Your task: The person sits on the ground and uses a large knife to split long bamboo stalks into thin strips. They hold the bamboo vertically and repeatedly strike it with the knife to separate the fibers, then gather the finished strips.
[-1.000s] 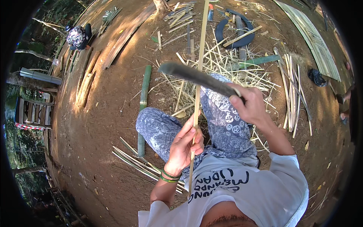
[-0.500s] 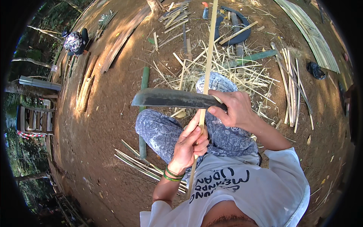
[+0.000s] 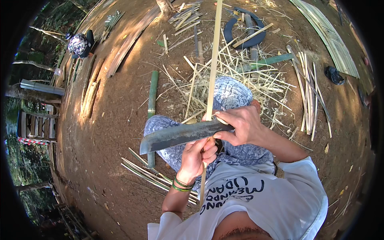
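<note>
A long pale bamboo strip runs upright through the middle of the view, its near end against my shirt. My left hand is closed around its lower part, partly behind the blade. My right hand grips a broad-bladed machete, whose handle is mostly hidden by the fingers. The blade lies across the strip just above my left hand, its tip pointing left and slightly toward me. Beneath both hands are my knees in patterned blue-grey trousers.
Bamboo shavings litter the ground ahead. A green bamboo pole lies left, with thin strips nearby. More strips lie right. Farther off are a black ring, a woven bamboo panel, logs and another person.
The machete has slid down the strip toward my left hand, its tip swinging nearer to me. My right hand moved with it. The strip's far end leans slightly more left.
</note>
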`<action>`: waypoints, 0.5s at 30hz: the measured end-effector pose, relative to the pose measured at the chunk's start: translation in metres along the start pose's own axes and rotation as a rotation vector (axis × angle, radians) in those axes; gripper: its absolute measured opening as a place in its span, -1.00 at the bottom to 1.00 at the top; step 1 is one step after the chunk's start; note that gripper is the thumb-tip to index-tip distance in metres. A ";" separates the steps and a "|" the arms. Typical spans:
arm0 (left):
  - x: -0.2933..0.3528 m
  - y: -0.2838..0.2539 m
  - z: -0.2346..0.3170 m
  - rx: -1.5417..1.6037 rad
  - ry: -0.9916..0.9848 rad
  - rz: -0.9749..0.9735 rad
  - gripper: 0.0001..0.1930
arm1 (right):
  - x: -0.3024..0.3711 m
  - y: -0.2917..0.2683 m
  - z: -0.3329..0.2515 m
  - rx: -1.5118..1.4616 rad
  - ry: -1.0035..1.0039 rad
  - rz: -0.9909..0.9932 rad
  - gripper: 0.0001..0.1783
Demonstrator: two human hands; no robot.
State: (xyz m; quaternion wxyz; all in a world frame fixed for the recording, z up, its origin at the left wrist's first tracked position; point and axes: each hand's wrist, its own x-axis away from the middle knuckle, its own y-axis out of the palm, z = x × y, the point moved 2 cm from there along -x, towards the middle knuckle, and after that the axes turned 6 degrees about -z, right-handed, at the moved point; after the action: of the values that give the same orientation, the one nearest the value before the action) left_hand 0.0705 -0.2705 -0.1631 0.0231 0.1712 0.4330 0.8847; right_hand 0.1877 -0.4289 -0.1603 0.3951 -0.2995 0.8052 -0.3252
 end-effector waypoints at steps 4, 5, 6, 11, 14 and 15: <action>0.004 -0.002 0.002 -0.006 0.011 -0.055 -0.85 | 0.000 0.000 0.002 0.011 0.010 0.072 -0.36; 0.005 -0.003 0.002 -0.014 0.017 -0.078 -0.84 | -0.001 -0.002 0.004 0.032 0.017 0.071 -0.35; 0.007 -0.003 0.003 -0.017 0.024 -0.064 -0.81 | -0.002 -0.004 0.006 0.036 0.026 0.076 -0.35; 0.026 0.001 0.002 -0.064 -0.023 -0.044 -0.44 | -0.005 -0.028 0.040 0.112 0.248 0.069 -0.44; 0.036 -0.007 0.000 -0.038 -0.019 -0.056 -0.44 | -0.001 -0.053 0.092 0.060 0.612 0.139 -0.47; 0.036 -0.012 0.002 0.019 -0.008 -0.048 -0.44 | -0.001 -0.061 0.095 0.086 0.625 0.206 -0.47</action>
State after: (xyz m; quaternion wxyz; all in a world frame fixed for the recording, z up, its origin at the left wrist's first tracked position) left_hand 0.0363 -0.2547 -0.1616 0.0445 0.1645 0.4451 0.8791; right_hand 0.2812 -0.4926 -0.1591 0.1722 -0.0853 0.8991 -0.3932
